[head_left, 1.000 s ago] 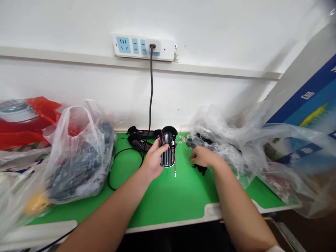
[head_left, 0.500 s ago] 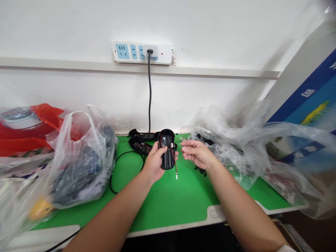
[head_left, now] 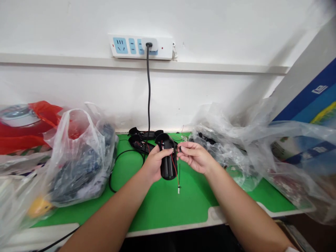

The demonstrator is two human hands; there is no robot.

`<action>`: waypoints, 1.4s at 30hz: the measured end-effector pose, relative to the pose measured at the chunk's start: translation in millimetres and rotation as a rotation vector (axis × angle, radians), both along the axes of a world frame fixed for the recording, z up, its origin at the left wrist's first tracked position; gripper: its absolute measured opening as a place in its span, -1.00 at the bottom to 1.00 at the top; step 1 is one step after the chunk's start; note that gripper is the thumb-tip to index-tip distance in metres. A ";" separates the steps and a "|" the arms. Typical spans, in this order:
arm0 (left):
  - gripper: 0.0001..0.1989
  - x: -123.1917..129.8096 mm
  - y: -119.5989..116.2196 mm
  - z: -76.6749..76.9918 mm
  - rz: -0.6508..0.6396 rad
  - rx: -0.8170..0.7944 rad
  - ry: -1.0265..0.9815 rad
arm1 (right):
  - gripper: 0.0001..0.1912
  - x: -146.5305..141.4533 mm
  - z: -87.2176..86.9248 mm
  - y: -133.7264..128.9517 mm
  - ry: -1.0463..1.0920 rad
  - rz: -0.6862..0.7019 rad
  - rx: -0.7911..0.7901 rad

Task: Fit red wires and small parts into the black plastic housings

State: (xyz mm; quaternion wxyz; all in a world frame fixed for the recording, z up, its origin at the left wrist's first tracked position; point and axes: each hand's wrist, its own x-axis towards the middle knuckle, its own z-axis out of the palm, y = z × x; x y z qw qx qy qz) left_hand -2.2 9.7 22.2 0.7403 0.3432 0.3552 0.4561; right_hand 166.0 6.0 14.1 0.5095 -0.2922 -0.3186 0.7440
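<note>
The person's left hand (head_left: 155, 165) grips a black plastic housing (head_left: 168, 161), its fingers (head_left: 162, 151) wrapped across the front, and holds it up over the middle of the green worktop (head_left: 162, 206), toward the back edge. A red wire (head_left: 173, 167) runs down the housing's face, and a thin lead ending in a white tip (head_left: 179, 190) hangs below it. The right hand (head_left: 196, 157) is just beside the housing, its fingers (head_left: 183, 149) in a narrow pinch on a small dark piece (head_left: 180, 149), too small to identify. Behind them, near the back edge, lie black parts (head_left: 139, 141) and a looped black cable (head_left: 118, 168). A stuffed clear plastic bag (head_left: 81, 157) sits toward the left, and crumpled clear plastic (head_left: 223, 147) lies toward the right.
</note>
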 end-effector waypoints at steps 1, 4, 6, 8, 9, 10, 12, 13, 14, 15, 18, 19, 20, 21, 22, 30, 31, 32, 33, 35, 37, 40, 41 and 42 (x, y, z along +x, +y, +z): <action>-0.70 0.3 -0.8 0.0 -0.005 0.003 0.012 | -0.78 -0.9 0.2 -0.8 -0.013 0.004 0.004; -0.67 1.2 -2.9 1.5 0.006 0.024 0.025 | -0.75 -3.2 -0.3 -2.1 -0.047 -0.008 0.011; -0.64 1.5 -3.7 2.8 0.025 0.045 0.025 | -0.76 -4.2 -1.0 -2.3 -0.061 -0.022 0.008; -0.64 1.6 -3.9 3.3 0.036 0.066 0.029 | -0.78 -5.0 -1.6 -2.4 -0.073 -0.024 0.002; -0.63 1.6 -3.9 3.3 0.040 0.075 0.035 | -0.79 -5.5 -1.8 -2.5 -0.079 -0.023 -0.003; -0.63 1.5 -3.8 3.0 0.045 0.083 0.042 | -0.78 -5.9 -2.0 -2.7 -0.084 -0.019 -0.009; -0.63 1.4 -3.4 2.1 0.061 0.095 0.060 | -0.78 -6.8 -2.2 -3.3 -0.094 -0.012 -0.018; -0.63 1.4 -3.3 1.6 0.068 0.100 0.069 | -0.78 -7.3 -2.1 -3.7 -0.100 -0.010 -0.021; -0.62 1.3 -3.2 1.1 0.072 0.106 0.076 | -0.78 -7.7 -1.9 -4.1 -0.107 -0.010 -0.022; -0.62 1.3 -3.2 0.7 0.073 0.111 0.082 | -0.77 -8.0 -1.6 -4.5 -0.116 -0.011 -0.023; -0.60 1.5 -3.1 -0.4 0.072 0.122 0.089 | -0.78 -8.7 -0.1 -5.7 -0.145 -0.023 -0.020; -0.60 1.5 -3.0 -0.9 0.074 0.125 0.091 | -0.77 -8.8 0.4 -6.0 -0.153 -0.030 -0.018; -0.59 1.6 -2.8 -1.6 0.076 0.129 0.093 | -0.77 -8.9 0.8 -6.2 -0.160 -0.037 -0.017; -0.58 1.6 -2.5 -2.4 0.078 0.134 0.095 | -0.77 -9.1 1.0 -6.3 -0.169 -0.044 -0.017; -0.58 1.6 -2.1 -3.4 0.081 0.142 0.099 | -0.76 -9.3 0.9 -6.4 -0.178 -0.050 -0.017; -0.50 -0.5 0.6 -10.0 0.120 0.344 0.228 | -0.73 -13.4 -1.6 -7.3 -0.233 -0.099 -0.014; -0.49 -0.8 0.7 -9.7 0.130 0.356 0.238 | -0.71 -14.1 -1.8 -7.5 -0.242 -0.106 -0.013; -0.49 -0.9 0.7 -9.4 0.137 0.361 0.242 | -0.70 -14.9 -1.9 -7.7 -0.252 -0.114 -0.011; -0.49 -1.0 0.8 -9.0 0.138 0.363 0.240 | -0.68 -15.7 -2.2 -8.0 -0.265 -0.121 -0.008; -0.48 -1.1 1.2 -8.5 0.126 0.363 0.224 | -0.64 -17.5 -3.0 -8.6 -0.297 -0.132 0.008; -0.45 -1.1 2.0 -8.8 0.095 0.359 0.204 | -0.65 -19.6 -4.0 -9.7 -0.363 -0.140 0.086; -0.43 -1.0 3.7 -10.4 0.108 0.366 0.217 | -0.72 -23.8 -4.5 -12.2 -0.640 -0.171 0.394; -0.43 -0.9 4.2 -11.1 0.136 0.379 0.234 | -0.67 -25.5 -4.2 -13.3 -0.761 -0.202 0.518; -0.45 -0.9 4.5 -11.6 0.166 0.395 0.251 | -0.63 -27.1 -3.8 -14.5 -0.869 -0.234 0.625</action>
